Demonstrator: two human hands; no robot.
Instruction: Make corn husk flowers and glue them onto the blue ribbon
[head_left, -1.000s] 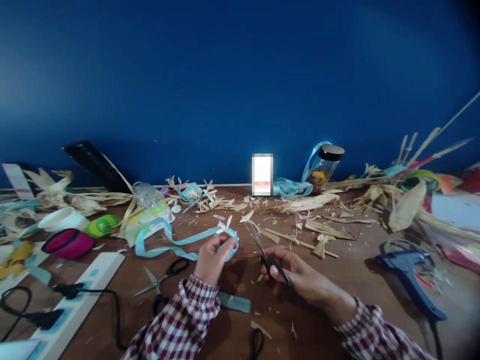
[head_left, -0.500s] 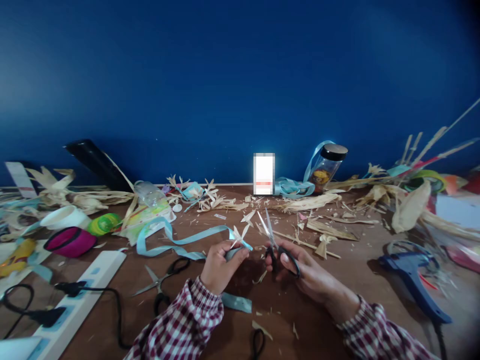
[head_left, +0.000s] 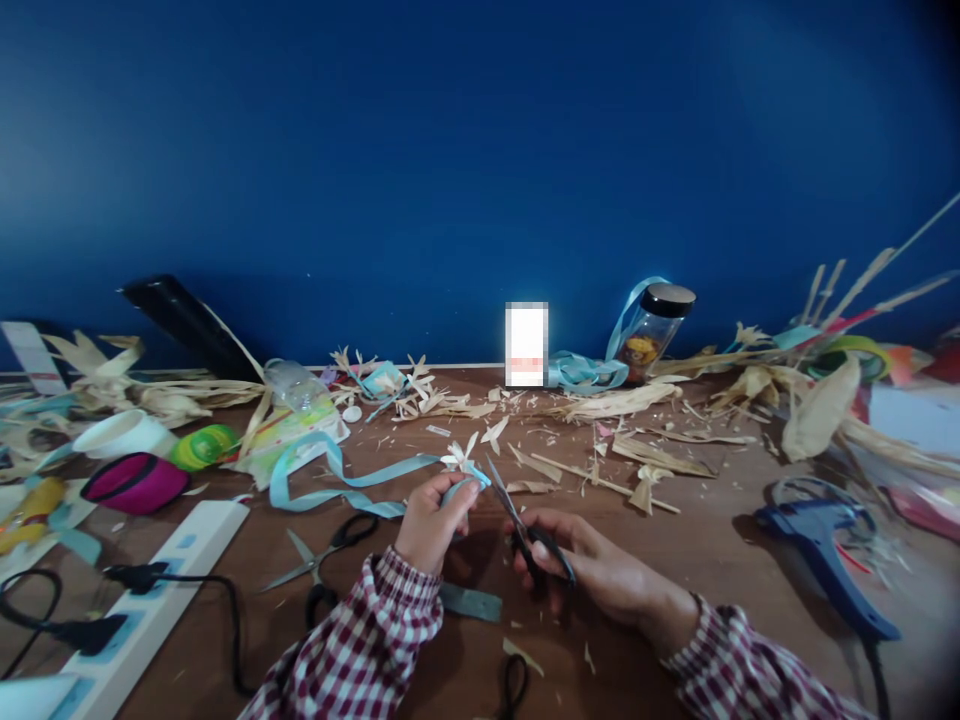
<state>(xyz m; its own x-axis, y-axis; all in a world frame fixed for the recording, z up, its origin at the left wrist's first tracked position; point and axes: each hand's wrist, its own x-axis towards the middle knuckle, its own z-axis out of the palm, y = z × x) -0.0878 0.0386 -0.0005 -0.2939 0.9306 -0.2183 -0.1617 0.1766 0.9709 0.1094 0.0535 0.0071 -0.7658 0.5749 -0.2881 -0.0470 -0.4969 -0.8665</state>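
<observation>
My left hand (head_left: 439, 520) is closed, pinching a light blue ribbon (head_left: 405, 466) together with a small pale husk flower (head_left: 461, 453). The ribbon trails off in loops to the left over the table. In my right hand (head_left: 592, 560) is a pair of scissors (head_left: 517, 515) with black handles, the fingers in its loops. Its blades point up and left, their tips close to the ribbon end at my left fingertips. Whether the blades touch the ribbon I cannot tell. Beside my left wrist lies a cut strip of ribbon (head_left: 471, 602).
A second pair of scissors (head_left: 315, 565) and a white power strip (head_left: 161, 610) lie at left. A blue glue gun (head_left: 825, 560) rests at right. Dried husk pieces (head_left: 660, 455) are scattered about; a jar (head_left: 651, 335) leans by the blue wall.
My right hand has moved left and slightly down with the scissors, whose blades have drawn closer together and nearer the ribbon. The husk flower in my left hand has tilted and shifted left.
</observation>
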